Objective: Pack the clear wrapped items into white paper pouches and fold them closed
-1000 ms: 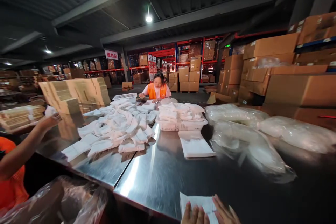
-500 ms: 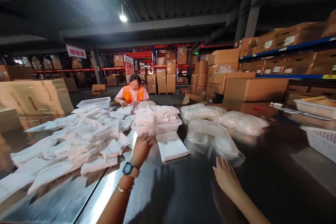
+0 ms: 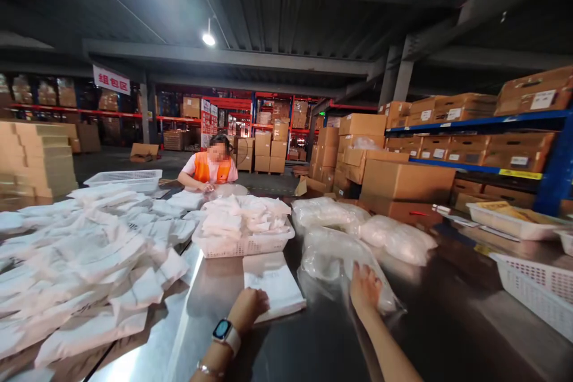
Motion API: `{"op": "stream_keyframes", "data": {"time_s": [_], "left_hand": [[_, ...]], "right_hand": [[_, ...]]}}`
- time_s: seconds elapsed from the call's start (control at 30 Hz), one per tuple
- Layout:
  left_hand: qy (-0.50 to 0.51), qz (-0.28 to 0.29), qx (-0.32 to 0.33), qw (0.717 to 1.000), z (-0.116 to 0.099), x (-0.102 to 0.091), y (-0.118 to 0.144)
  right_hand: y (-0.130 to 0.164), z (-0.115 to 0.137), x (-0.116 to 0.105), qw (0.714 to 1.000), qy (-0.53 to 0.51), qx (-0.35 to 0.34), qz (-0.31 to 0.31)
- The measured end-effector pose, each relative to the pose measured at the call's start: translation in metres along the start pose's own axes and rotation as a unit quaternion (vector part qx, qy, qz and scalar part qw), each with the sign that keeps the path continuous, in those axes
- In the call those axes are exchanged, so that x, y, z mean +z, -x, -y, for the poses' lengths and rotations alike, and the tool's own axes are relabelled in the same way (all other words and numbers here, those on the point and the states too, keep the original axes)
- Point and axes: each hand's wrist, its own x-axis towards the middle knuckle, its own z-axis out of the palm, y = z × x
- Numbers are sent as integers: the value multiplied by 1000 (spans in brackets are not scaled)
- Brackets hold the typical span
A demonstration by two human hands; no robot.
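Note:
My left hand [image 3: 248,308], with a smartwatch on the wrist, rests at the near edge of a flat stack of white packets [image 3: 273,283] on the steel table [image 3: 322,340]. My right hand [image 3: 364,289] lies with fingers spread on a clear plastic bag [image 3: 340,262] full of pale items. Just beyond the stack stands a white basket [image 3: 244,242] heaped with folded white packets.
A large loose pile of white packets [image 3: 85,256] covers the table's left. More filled clear bags [image 3: 394,236] lie to the right. A person in an orange vest [image 3: 210,167] works at the far end. White baskets [image 3: 532,277] and cardboard boxes [image 3: 403,179] stand at right.
The view swung right and closer. My left hand drew back from the basket to the flat stack's near edge. My right hand moved forward onto the clear bag.

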Motion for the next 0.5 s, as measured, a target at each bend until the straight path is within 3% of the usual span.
{"op": "stream_keyframes", "data": {"time_s": [0.13,0.27,0.37,0.5], "left_hand": [[10,-18,-43,999,-2,1,3],[16,-20,-59,998,-6,-2,8],[17,-20,-71,997,-6,-4,8],[4,-26,-88,996,-5,-3,4]], "right_hand": [[-7,24,3,996,-32,-62,49],[-11,25,-1,989,-71,-92,92],[2,0,-10,980,-103,-134,106],[45,-66,-11,980,-113,-147,72]]}}
